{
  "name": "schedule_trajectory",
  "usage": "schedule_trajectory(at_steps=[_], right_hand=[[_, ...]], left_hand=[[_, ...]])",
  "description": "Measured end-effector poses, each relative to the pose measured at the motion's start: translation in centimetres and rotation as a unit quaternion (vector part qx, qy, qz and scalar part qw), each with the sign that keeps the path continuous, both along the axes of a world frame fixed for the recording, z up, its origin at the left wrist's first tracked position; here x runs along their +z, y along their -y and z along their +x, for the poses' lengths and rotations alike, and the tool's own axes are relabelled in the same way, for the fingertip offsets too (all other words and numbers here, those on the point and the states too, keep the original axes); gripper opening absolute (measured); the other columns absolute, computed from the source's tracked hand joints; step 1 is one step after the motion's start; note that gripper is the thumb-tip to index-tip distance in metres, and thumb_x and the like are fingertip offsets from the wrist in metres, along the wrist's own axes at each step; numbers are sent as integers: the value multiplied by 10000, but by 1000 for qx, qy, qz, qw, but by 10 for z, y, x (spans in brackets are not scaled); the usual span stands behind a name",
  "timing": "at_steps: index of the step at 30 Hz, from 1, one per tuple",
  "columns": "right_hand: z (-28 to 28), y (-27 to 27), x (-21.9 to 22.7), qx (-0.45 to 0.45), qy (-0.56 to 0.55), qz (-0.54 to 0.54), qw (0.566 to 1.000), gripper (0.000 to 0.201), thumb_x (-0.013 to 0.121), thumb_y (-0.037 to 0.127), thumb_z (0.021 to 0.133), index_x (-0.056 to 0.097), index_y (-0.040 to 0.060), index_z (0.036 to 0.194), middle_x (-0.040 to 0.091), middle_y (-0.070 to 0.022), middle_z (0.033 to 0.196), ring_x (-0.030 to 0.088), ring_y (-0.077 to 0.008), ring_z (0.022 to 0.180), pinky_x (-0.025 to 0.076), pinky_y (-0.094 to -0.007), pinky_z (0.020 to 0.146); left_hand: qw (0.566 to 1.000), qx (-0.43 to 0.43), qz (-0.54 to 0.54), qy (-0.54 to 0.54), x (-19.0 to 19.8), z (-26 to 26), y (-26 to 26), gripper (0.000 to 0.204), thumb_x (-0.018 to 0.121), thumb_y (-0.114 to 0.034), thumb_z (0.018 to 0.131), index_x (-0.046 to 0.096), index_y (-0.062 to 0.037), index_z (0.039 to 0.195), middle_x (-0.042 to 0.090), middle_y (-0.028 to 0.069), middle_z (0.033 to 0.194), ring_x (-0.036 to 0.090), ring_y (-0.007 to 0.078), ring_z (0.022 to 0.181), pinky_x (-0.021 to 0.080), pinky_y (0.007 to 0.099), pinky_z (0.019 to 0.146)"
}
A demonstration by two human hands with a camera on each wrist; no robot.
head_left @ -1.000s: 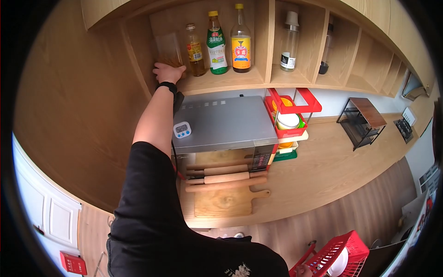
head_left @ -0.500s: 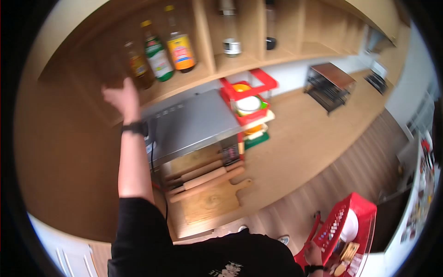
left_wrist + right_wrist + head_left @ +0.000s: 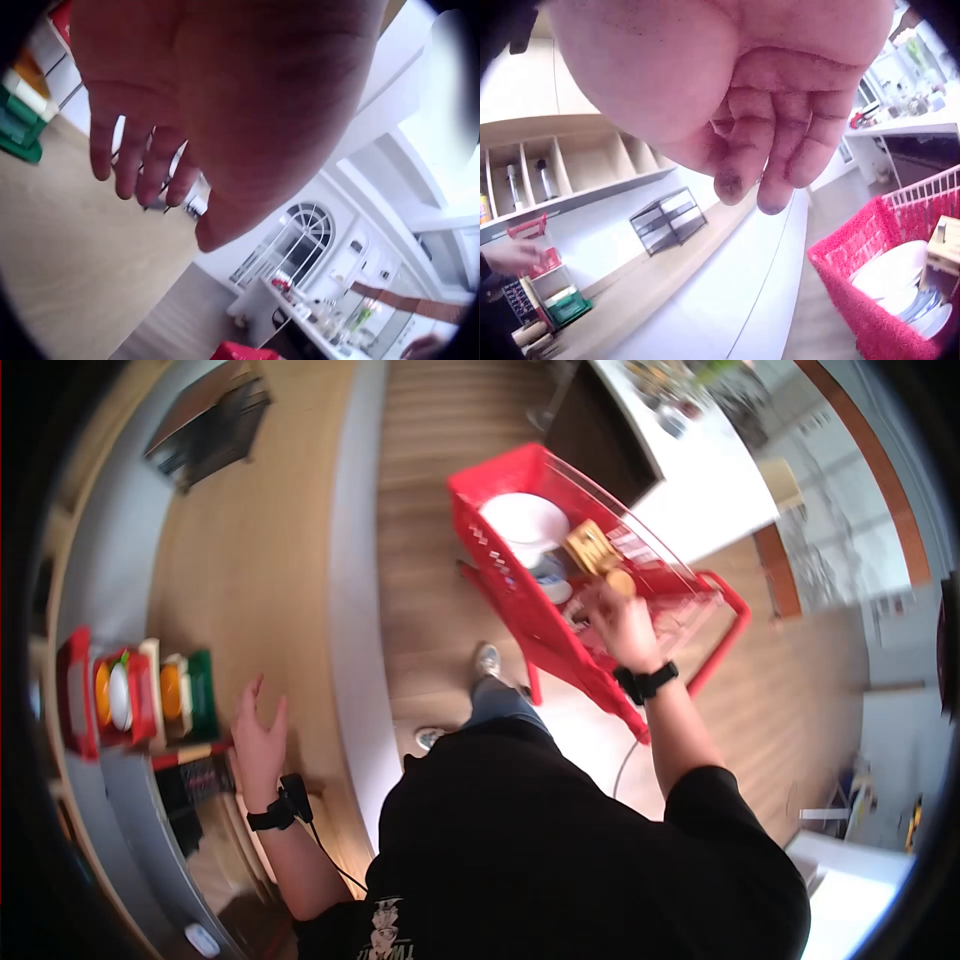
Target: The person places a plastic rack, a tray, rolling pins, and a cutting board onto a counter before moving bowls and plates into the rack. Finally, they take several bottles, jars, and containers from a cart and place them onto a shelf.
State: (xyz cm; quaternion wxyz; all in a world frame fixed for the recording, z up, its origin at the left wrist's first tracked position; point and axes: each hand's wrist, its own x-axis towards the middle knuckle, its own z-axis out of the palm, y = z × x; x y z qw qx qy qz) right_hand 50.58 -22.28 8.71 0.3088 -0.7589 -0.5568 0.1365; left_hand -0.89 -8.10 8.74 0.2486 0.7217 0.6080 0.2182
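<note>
My left hand (image 3: 262,745) is in the air over the wooden counter (image 3: 270,560), fingers spread and nothing in it. In the left wrist view its palm (image 3: 240,97) and straight fingers show. Over the near part of a red shopping cart (image 3: 545,650) hovers my right hand (image 3: 625,625), its fingers loosely bent. The right wrist view shows no object in those fingers (image 3: 750,150). Inside the cart, beyond the right hand, are a large white bowl (image 3: 525,525), a slatted wooden block (image 3: 592,547) and a round wooden piece (image 3: 620,582) close to the fingertips.
On the counter stand stacked red and green baskets (image 3: 203,695) with dishes, beside the microwave (image 3: 190,785). A small black-framed rack (image 3: 215,430) is at the counter's far end. A white table (image 3: 710,490) stands behind the cart. Open shelf compartments (image 3: 589,161) run above the counter.
The left hand has withdrawn from the shelf compartment, bringing nothing out. The head view has swung right toward the cart. The right hand has moved from the cart's handle side to above its basket.
</note>
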Motion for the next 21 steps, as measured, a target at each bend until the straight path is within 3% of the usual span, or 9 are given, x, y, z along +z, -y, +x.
schedule_trajectory(at_steps=[2,3,6,10,13,16,17,20,21], right_hand=[[32,4,21,-80,47,-16,996,152,648,94,909,681,11,1032,690,-210,839,708,-359,764,558,-410,690],[51,11,29,-99,53,-16,994,175,656,111,906,686,13,1049,693,-208,833,710,-353,759,558,-412,686],[100,12,53,-146,106,-20,983,234,674,159,903,699,20,1089,701,-193,797,712,-338,746,553,-417,670],[155,-8,68,-219,129,-77,964,280,701,256,899,713,29,1064,715,-182,786,715,-340,739,565,-415,730],[199,-40,65,-262,103,-109,953,366,706,343,901,719,11,1053,731,-214,854,724,-365,831,568,-431,779],[246,-76,38,-261,144,-188,936,472,691,443,904,727,-6,1046,732,-249,917,716,-396,919,564,-446,838],[264,-90,24,-246,137,-252,926,550,675,521,898,734,-6,1044,728,-262,981,702,-415,983,558,-453,885],[315,-118,-64,-230,103,-407,878,600,702,560,862,738,40,1159,718,-195,1200,682,-343,1141,549,-424,966],[337,-119,-117,-202,86,-431,875,622,727,569,836,735,53,1183,711,-180,1231,672,-324,1172,543,-416,986]], left_hand=[[991,-45,-41,-122,-55,7,-8,633,717,-155,919,450,-5,1472,528,227,1461,495,359,1374,399,449,1139],[984,-57,-104,-134,-72,9,-10,773,746,-158,890,350,-10,1537,386,231,1574,362,370,1469,321,447,1203],[965,-91,-124,-210,-122,10,-22,879,770,-157,867,264,23,1562,300,242,1617,271,384,1510,282,445,1229],[947,-114,-127,-273,-142,25,-31,975,791,-154,842,182,59,1572,206,261,1647,193,413,1529,245,447,1249],[937,-42,-224,-264,-142,43,-33,1014,778,-147,851,107,68,1580,85,307,1659,149,475,1526,199,480,1262],[945,-68,-146,-286,-179,22,-22,1037,749,-127,871,23,52,1591,42,314,1660,126,508,1519,183,504,1263],[935,-34,-191,-297,-171,35,-19,1057,724,-99,877,-42,32,1594,15,312,1663,117,529,1512,180,518,1261],[930,-42,-183,-317,-161,43,-12,1062,717,-84,871,-51,24,1597,2,307,1665,107,538,1511,171,527,1262],[930,-38,-198,-306,-156,46,-13,1070,715,-70,860,-48,0,1607,-5,292,1672,84,526,1521,159,526,1265]])
